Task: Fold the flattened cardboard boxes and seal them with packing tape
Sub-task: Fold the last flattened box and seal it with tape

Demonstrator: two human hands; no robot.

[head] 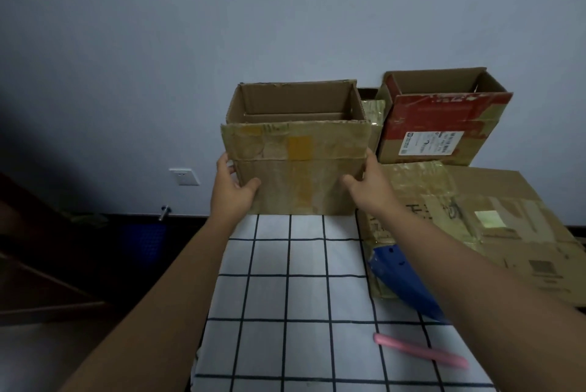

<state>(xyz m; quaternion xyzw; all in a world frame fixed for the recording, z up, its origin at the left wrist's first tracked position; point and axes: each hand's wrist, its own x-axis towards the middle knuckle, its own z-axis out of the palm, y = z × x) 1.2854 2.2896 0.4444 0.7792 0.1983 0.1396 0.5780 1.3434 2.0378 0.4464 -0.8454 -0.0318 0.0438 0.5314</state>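
A plain pale wall (222, 26) with a white socket (184, 176), dim light, dark floor (47, 353).

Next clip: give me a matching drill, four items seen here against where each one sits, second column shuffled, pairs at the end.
Items
1. brown open box
2. red-topped box
3. pink stick
4. wall socket

Places
A. lying on the checked cloth, near right
B. held at its sides by the left hand and right hand
C. on the wall, left of the hands
D. at the back right, on flattened cardboard

Pairs: 1-B, 2-D, 3-A, 4-C
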